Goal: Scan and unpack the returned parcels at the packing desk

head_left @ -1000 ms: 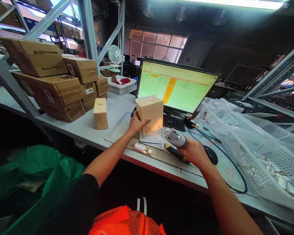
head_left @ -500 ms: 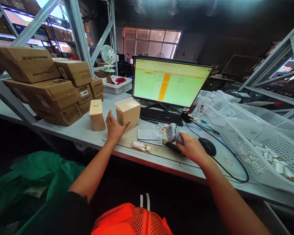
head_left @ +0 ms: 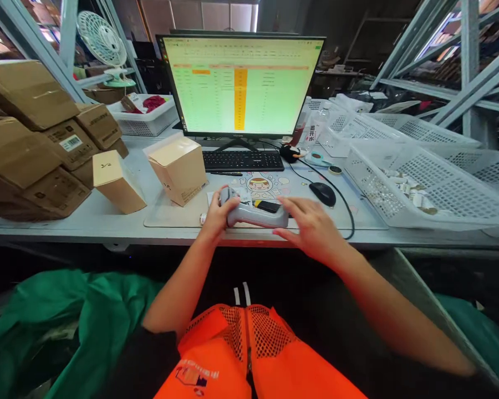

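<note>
My left hand is closed round the head end of a grey barcode scanner, held level over the table's front edge. My right hand hovers at the scanner's handle end with fingers spread, touching or just off it. A tan carton stands on the desk mat just left of the scanner. A narrower tan box stands further left. Papers lie on the mat under the scanner.
A monitor showing a green spreadsheet stands behind a black keyboard. A black mouse and its cable lie to the right. White mesh baskets fill the right side. Stacked cardboard boxes sit left. A fan stands behind.
My left hand set the tan carton down on the mat, then took the scanner's head end. My right hand has loosened from the scanner. The view has swung left and down.
</note>
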`<state>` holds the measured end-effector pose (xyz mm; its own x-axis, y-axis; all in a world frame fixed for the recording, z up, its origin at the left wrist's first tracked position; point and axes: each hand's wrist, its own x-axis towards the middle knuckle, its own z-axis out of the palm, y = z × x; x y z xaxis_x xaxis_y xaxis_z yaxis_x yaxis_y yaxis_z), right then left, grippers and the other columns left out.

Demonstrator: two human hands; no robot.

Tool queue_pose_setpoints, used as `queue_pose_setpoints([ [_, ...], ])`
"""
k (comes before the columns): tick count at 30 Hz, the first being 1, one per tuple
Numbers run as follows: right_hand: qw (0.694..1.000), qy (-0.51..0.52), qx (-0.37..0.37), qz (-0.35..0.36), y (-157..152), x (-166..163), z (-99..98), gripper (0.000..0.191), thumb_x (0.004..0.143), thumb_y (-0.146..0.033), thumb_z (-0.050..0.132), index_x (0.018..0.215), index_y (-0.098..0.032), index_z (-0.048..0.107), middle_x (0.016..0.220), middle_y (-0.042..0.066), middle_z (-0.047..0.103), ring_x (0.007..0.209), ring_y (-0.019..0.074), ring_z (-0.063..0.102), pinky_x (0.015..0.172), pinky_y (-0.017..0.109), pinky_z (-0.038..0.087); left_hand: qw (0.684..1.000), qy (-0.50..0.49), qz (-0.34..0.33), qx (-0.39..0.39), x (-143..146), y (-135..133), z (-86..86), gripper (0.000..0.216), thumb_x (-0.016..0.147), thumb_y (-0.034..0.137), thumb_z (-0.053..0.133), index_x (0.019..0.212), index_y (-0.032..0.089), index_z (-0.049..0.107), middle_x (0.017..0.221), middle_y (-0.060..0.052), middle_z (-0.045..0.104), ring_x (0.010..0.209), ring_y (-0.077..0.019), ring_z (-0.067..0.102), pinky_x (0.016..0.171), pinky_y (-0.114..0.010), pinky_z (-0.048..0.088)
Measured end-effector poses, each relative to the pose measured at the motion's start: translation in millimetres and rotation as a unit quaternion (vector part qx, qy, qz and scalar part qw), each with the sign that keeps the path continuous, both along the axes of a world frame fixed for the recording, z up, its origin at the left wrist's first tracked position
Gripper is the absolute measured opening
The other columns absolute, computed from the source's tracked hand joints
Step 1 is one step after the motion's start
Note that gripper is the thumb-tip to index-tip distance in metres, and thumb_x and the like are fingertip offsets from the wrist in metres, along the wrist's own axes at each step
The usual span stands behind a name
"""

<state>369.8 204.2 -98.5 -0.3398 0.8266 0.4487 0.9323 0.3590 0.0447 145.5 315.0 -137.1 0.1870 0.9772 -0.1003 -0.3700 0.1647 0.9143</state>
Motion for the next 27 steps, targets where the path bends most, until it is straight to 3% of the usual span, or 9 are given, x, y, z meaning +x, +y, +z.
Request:
queue_pose_setpoints([
  [2, 0.999, 0.020, 0.033, -0.004, -12, 28, -0.5, 0.061, 0.103, -0.050, 0.063, 0.148, -0.010, 0.054, 0.139, 0.023, 0.065, 0.127, 0.0369, 0.063, 0.108, 0.052, 0.051, 1.000, 0.000, 0.003, -0.002, -12, 1, 2.9, 0.081, 0.062, 0.040, 0.084, 0.134, 0.022, 0.053, 0.118, -0.009, 0.070, 0.072, -0.0166, 0.067, 0.042, -0.022, 0.050],
  [5, 0.999, 0.041, -0.002, 0.002, -21, 47, -1.1, 0.049, 0.108, -0.047, 0.054, 0.141, -0.011, 0.060, 0.129, 0.020, 0.072, 0.117, 0.0324, 0.069, 0.100, 0.046, 0.055, 1.000, 0.005, -0.001, 0.011, -20, 1, 5.6, 0.081, 0.060, 0.041, 0.086, 0.132, 0.022, 0.054, 0.118, -0.009, 0.071, 0.072, -0.0168, 0.068, 0.043, -0.022, 0.051],
  [10, 0.999, 0.015, -0.043, 0.027, -21, 34, 0.0, 0.032, 0.110, -0.038, 0.050, 0.121, -0.014, 0.069, 0.111, 0.016, 0.078, 0.097, 0.0270, 0.074, 0.082, 0.037, 0.053, 0.999, -0.009, 0.002, 0.038, -13, -7, 6.5, 0.079, 0.058, 0.040, 0.085, 0.128, 0.019, 0.055, 0.107, -0.008, 0.072, 0.076, -0.0169, 0.068, 0.055, -0.023, 0.056],
  [16, 0.997, -0.031, -0.047, 0.046, -30, 19, 0.8, 0.024, 0.108, -0.027, 0.051, 0.091, -0.017, 0.064, 0.079, 0.008, 0.070, 0.072, 0.0207, 0.065, 0.065, 0.032, 0.038, 0.996, 0.037, -0.013, 0.083, -20, -27, 12.4, 0.074, 0.067, 0.044, 0.084, 0.133, 0.024, 0.058, 0.118, -0.009, 0.069, 0.069, -0.0159, 0.065, 0.044, -0.023, 0.051],
  [20, 0.996, -0.016, -0.065, 0.059, -38, 15, 0.7, 0.022, 0.107, -0.026, 0.051, 0.089, -0.018, 0.061, 0.077, 0.007, 0.068, 0.069, 0.0197, 0.062, 0.064, 0.031, 0.035, 0.990, 0.061, -0.020, 0.124, -28, -37, 14.9, 0.072, 0.072, 0.045, 0.086, 0.137, 0.027, 0.061, 0.124, -0.010, 0.067, 0.074, -0.0168, 0.066, 0.045, -0.021, 0.053],
  [27, 0.997, -0.002, -0.018, 0.079, -45, 11, 4.4, 0.027, 0.109, -0.025, 0.045, 0.088, -0.018, 0.061, 0.074, 0.007, 0.065, 0.066, 0.0200, 0.059, 0.063, 0.032, 0.036, 0.990, 0.048, -0.018, 0.129, -30, -45, 12.2, 0.068, 0.077, 0.044, 0.084, 0.140, 0.029, 0.061, 0.127, -0.008, 0.066, 0.086, -0.0199, 0.068, 0.050, -0.021, 0.057],
])
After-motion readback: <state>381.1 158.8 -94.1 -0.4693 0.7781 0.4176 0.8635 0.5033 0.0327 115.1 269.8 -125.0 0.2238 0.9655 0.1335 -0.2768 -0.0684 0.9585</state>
